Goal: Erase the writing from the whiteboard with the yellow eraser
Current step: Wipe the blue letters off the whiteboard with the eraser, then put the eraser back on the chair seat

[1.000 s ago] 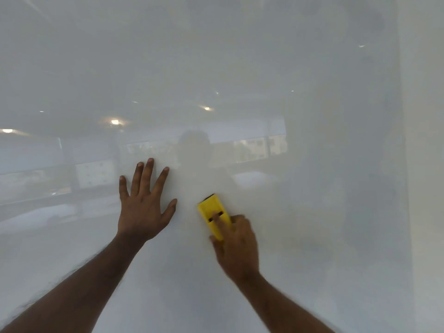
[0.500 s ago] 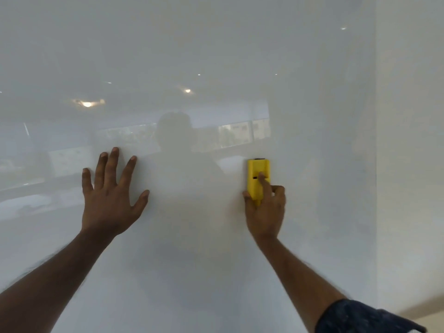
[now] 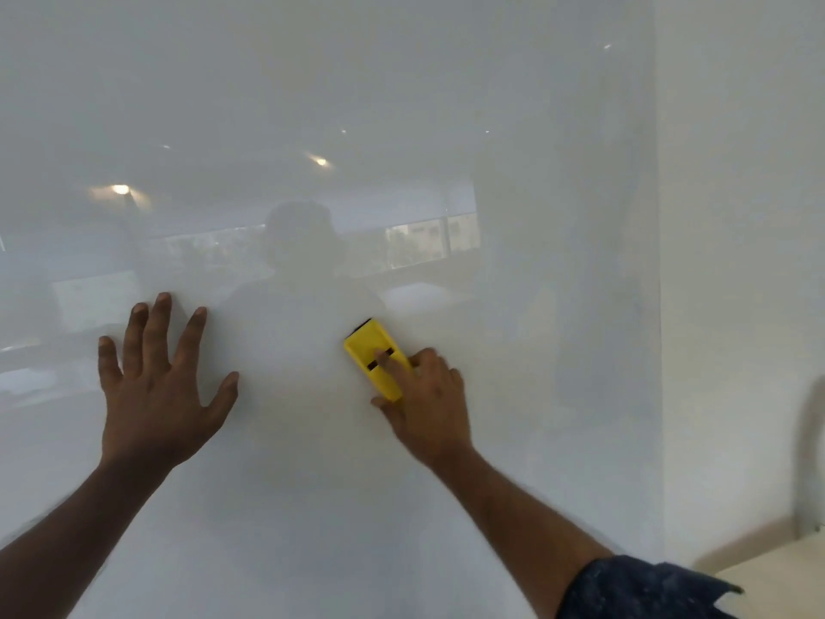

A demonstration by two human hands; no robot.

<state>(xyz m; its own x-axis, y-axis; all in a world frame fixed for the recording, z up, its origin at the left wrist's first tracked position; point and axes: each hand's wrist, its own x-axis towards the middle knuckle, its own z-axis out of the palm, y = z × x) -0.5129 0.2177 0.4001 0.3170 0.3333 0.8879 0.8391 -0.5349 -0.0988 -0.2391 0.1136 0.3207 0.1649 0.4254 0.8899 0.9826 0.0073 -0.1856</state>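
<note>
Head view, frame centre: right hand [image 3: 428,408] fingers clamp the yellow eraser [image 3: 377,359] against the whiteboard [image 3: 402,105]; left hand [image 3: 156,386] splayed flat. Eraser likely light, rigid; grip its sides.

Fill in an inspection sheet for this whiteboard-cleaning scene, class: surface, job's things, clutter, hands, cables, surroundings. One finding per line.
Surface: whiteboard, glossy, reflecting ceiling lights and windows; no clear writing seen, only faint grey smudging near its right edge.
Job's things: yellow eraser, pressed against the board, tilted with its top end leaning left.
Clutter: nothing seen.
Hands: left hand flat on the board, fingers spread, holding nothing; right hand has its grip on the eraser's lower end, one finger lying across its back.
Cables: nothing seen.
Surroundings: plain wall right of the board; a pale ledge at lower right; dark sleeve on the right arm.
</note>
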